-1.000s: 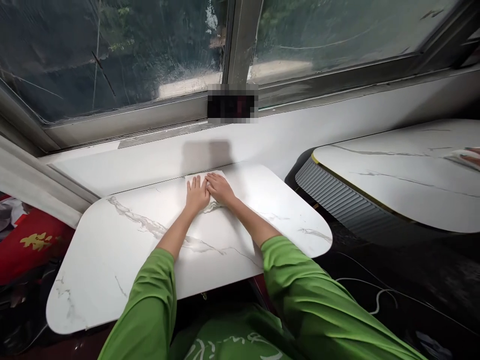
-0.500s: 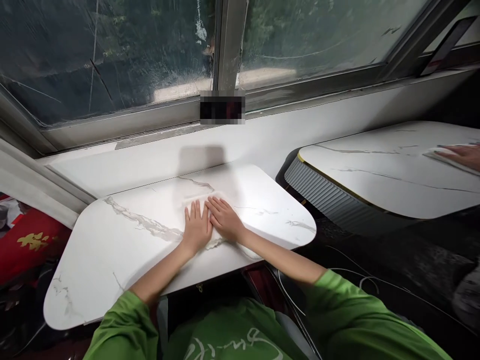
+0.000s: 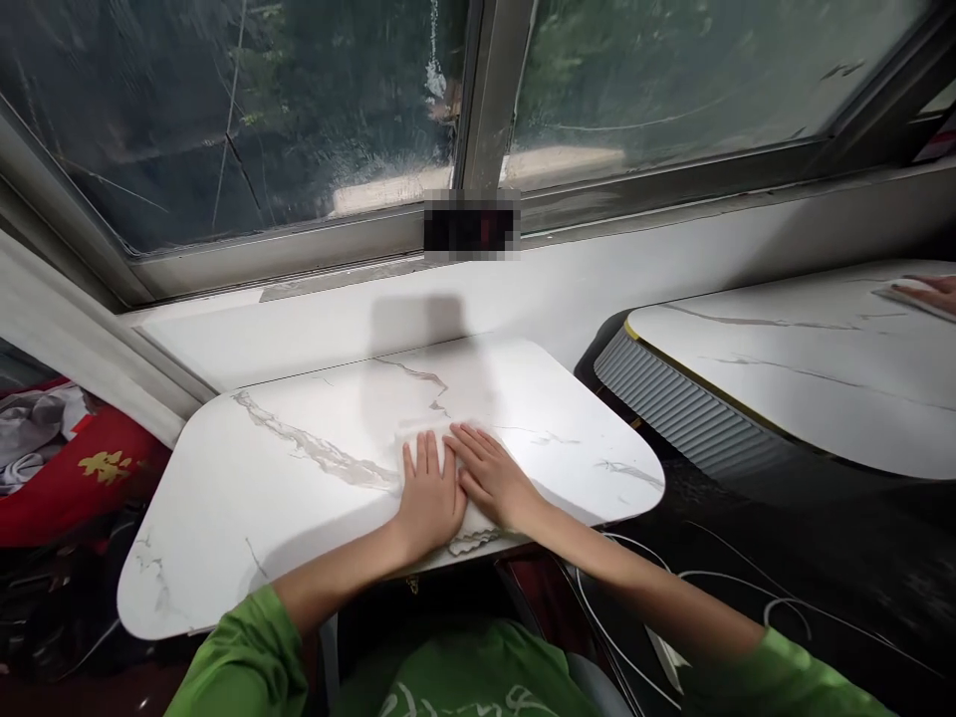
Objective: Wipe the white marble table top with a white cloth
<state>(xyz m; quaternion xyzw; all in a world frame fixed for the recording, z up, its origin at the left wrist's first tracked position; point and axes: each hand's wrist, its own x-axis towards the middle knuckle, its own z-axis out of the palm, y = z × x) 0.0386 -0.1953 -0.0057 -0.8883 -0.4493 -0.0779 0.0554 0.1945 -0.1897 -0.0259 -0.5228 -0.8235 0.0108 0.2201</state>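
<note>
A white cloth lies flat on a white marble-patterned tabletop, close to its near edge. My left hand rests palm down on the cloth, its fingers stretched out and pointing away from me. Beside it, my right hand also presses flat on the cloth, fingers extended and angled to the left. The two hands touch or nearly touch at the thumbs. Both palms hide much of the cloth, and its wrinkled near edge shows below them.
At right stands a second marble-patterned table with a ribbed side, where another person's hand holds a pale cloth. A window and white wall bound the back. White cables run at lower right; a red bag sits at left.
My hands and the cloth have slid nearer to me, toward the front edge of the tabletop. The view has shifted slightly, moving the scene rightward. The other person's hand has moved farther back.
</note>
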